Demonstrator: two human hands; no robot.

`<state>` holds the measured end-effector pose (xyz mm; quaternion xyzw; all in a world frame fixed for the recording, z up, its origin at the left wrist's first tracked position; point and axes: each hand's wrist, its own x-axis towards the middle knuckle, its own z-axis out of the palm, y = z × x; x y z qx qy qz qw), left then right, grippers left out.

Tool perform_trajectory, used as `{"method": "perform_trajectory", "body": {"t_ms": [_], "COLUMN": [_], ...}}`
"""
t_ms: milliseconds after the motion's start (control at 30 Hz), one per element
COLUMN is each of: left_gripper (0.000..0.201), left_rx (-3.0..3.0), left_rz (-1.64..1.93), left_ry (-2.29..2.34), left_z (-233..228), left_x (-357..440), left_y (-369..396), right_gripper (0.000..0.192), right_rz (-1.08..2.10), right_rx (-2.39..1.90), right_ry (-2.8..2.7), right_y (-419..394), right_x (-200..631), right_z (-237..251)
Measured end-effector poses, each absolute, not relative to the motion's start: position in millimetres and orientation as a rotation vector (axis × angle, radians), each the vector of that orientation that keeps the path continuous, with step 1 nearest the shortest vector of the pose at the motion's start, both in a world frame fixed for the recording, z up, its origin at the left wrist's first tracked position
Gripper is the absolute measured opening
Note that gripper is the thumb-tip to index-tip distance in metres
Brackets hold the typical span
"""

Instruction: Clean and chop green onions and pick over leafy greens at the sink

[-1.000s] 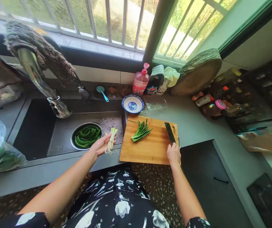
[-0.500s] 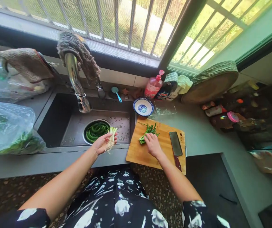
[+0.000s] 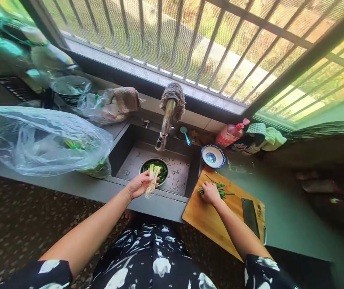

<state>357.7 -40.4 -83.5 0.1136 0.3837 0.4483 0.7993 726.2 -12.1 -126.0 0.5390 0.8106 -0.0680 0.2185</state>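
1. Since the earlier frames, the right hand (image 3: 211, 193) has left the knife (image 3: 250, 214) for the cut greens (image 3: 228, 194), and the view has swung left, bringing the sink (image 3: 131, 157) towards the middle.
2. A big plastic bag (image 3: 50, 140) takes up the counter on the left; its cloudy folds blur most of the contents, though some green shows.
3. The cutting board (image 3: 208, 224) sits just right of the sink; gathering the greens on it looks, to me, like the step in hand.
4. Down in the sink, the metal bowl (image 3: 167, 171) holds what look like long green peppers, partly covered by the left hand (image 3: 138, 185) and its stalks.
5. The knife lies flat towards the board's right side, its handle lost behind the forearm.
6. The left hand is closed round the white stalks (image 3: 154, 171), roots dangling, over the sink's near edge.
7. The right hand curls down over the greens; its fingertips are hidden, so I can't tell how firmly it grips.
8. Only loose green ends poke out; lifting them would call for drawing the fingers snug around the bunch.
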Motion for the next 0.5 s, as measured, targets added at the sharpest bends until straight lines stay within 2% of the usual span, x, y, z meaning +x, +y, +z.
{"method": "perform_trajectory", "body": {"t_ms": [167,333,400,500], "left_gripper": [0.037,0.039,0.034,0.033], "left_rx": [0.313,0.314,0.321,0.37], "left_rz": [1.004,1.09,1.112,1.136], "left_ry": [0.93,0.971,0.991,1.021], "left_z": [-81.7,-77.0,-68.2,-39.9], "left_x": [331.0,317.9,311.0,284.5], "left_y": [-44.6,-46.8,-48.5,-58.8], "right_gripper": [0.023,0.016,0.014,0.015], "right_rz": [-0.429,-0.985,-1.172,-1.233], "right_rx": [1.622,1.75,1.74,1.679], "right_ry": [2.269,2.391,2.403,2.435], "right_y": [8.6,27.4,30.0,29.4], "right_x": [642.3,533.8,500.9,472.9], "right_z": [-98.2,-72.4,-68.1,-68.3]}}
